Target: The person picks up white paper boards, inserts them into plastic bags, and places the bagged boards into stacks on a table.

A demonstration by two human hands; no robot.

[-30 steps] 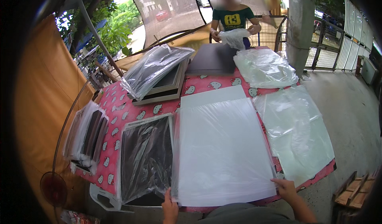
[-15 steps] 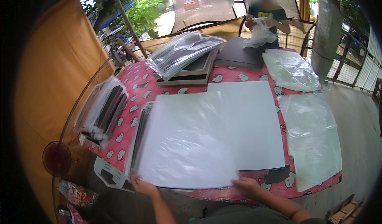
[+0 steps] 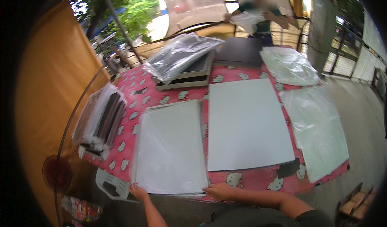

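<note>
A flat white board in a clear plastic sleeve (image 3: 171,146) lies on a low pile of similar sleeved boards at the table's near left. My left hand (image 3: 139,192) pinches its near left corner. At the near right corner, my right hand (image 3: 219,191) has its fingers closed on the edge. Just to the right rests a bare white board (image 3: 248,126), on top of what looks like a stack with a dark lower edge.
Clear plastic sleeves (image 3: 316,130) lie along the right edge, with more sleeves (image 3: 288,66) behind. Dark boards (image 3: 238,51) and a plastic-covered pile (image 3: 181,55) stand at the back. Wrapped boards (image 3: 98,120) lean at left. Across the pink tablecloth (image 3: 234,179), another person (image 3: 258,19) handles plastic.
The sleeved board has moved left and down, off the bare white board and onto the left pile. My right hand moved left with it. The other person has spread their plastic wider.
</note>
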